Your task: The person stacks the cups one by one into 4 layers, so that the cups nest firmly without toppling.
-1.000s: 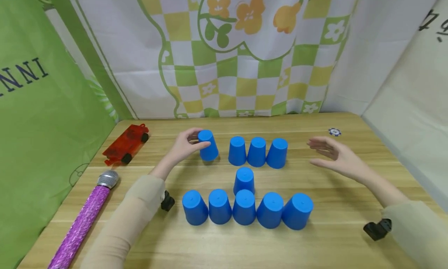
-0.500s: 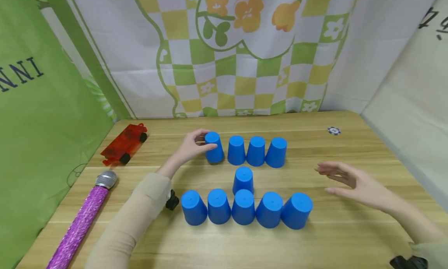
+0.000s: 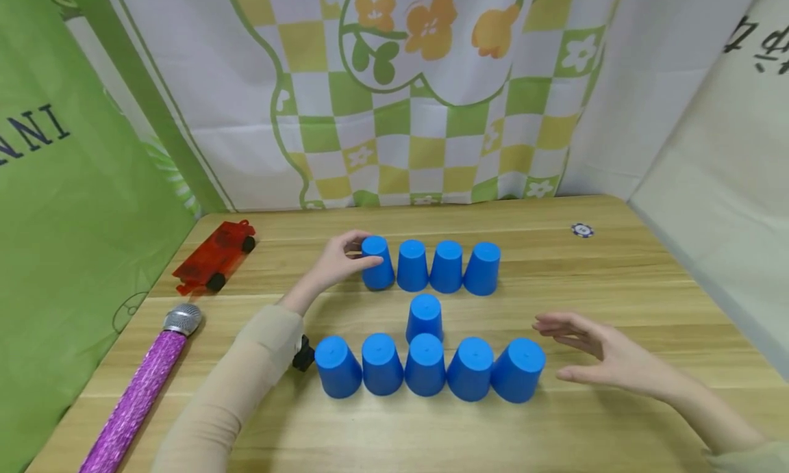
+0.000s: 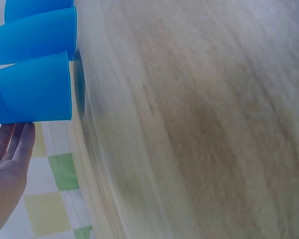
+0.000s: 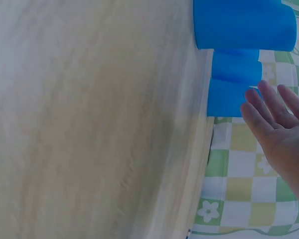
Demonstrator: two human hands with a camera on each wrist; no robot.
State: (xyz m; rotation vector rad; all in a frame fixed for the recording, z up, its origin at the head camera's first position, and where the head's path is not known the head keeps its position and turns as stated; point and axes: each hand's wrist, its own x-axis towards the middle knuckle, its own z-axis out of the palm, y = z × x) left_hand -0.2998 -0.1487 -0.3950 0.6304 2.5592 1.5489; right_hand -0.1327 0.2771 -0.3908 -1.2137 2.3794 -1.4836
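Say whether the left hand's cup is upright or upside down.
Upside down: the cup has its narrow, closed end on top.

Ten plain blue, tapered cups are all upright, mouth down. Around the lone middle cup (image 3: 424, 313), the back row (image 3: 446, 267) of four spans eleven to two o'clock, its leftmost cup (image 3: 379, 276) pinched by the left hand (image 3: 335, 259); the front row (image 3: 425, 367) of five spans eight through six to four.

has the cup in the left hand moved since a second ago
Yes, the held cup has shifted right, closer to the next cup in the back row.
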